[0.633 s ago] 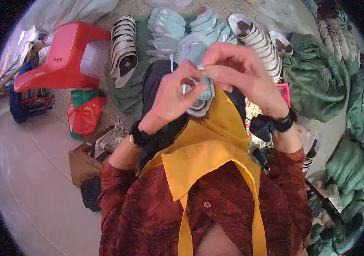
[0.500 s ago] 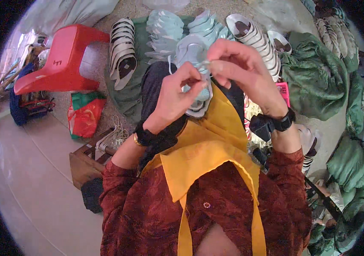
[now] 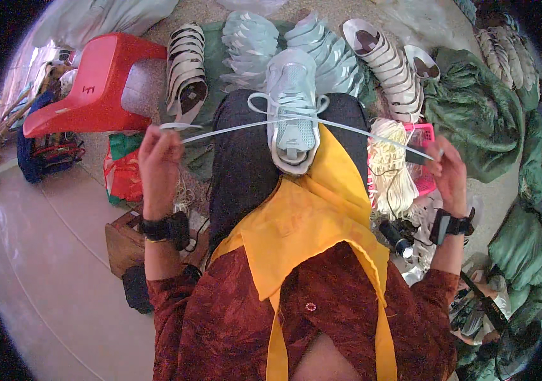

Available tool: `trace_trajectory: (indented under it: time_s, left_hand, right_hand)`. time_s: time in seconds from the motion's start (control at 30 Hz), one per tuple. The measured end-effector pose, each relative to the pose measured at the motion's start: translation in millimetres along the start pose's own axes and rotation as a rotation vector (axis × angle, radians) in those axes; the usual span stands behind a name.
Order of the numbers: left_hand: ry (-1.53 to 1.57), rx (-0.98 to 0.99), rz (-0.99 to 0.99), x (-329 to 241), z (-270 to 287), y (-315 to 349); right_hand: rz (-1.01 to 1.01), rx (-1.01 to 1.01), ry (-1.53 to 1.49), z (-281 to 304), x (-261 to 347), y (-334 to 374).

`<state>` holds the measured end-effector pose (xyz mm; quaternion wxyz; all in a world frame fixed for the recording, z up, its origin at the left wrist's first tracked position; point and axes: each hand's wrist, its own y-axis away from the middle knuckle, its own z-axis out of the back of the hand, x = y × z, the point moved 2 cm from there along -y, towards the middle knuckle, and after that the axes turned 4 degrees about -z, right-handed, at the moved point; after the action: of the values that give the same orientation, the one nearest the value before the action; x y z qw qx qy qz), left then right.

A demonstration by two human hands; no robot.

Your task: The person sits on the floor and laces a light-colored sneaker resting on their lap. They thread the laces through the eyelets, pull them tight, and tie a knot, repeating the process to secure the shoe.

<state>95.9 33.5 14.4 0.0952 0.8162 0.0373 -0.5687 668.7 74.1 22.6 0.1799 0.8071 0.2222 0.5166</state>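
Observation:
A pale blue-grey sneaker (image 3: 293, 95) rests on my lap between my thighs, its toe pointing away from me. Threaded through it is a white shoelace (image 3: 233, 129), whose two ends stretch out sideways, with small loops standing at either side of the upper. My left hand (image 3: 160, 152) is closed round one lace end, out to the left of my knee. Off to the right, my right hand (image 3: 447, 166) pinches the other end. Both lace ends look taut and nearly straight from the shoe to my fingers.
Beyond my knees lie stacked pale blue shoe uppers (image 3: 250, 47) and rows of white shoe parts (image 3: 388, 70). A red plastic stool (image 3: 90, 89) stands at left. White laces (image 3: 388, 171) hang by a pink basket (image 3: 424, 178) at right, near green cloth (image 3: 474, 114).
My hands have moved from close together above the sneaker to far apart on either side, drawing the lace ends outward. The sneaker, partly hidden before, now shows fully.

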Motion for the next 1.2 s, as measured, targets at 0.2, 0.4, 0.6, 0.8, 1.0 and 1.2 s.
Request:
trace_trajectory:
  time_s: [0.2,0.4,0.6,0.8,1.0,1.2]
  left_hand:
    - [0.083,-0.076,0.068,-10,28,19]
    - [0.146,-0.316,0.009,-24,73,22]
    - [0.175,-0.463,-0.026,-32,140,50]
    - [0.120,-0.543,-0.027,-17,172,56]
    - [-0.406,-0.271,0.218,5,159,54]
    - [-0.960,-0.001,-0.026,2,31,22]
  right_hand:
    - [-0.037,-0.078,-0.122,87,-19,15]
    - [0.072,-0.162,-0.385,208,-41,25]
    - [-0.015,-0.342,-0.232,173,-42,-2]
    - [0.018,-0.266,-0.304,219,-38,-13]
    - [0.004,-0.569,0.217,198,-32,-22]
    - [0.313,-0.232,1.033,-53,-32,-65]
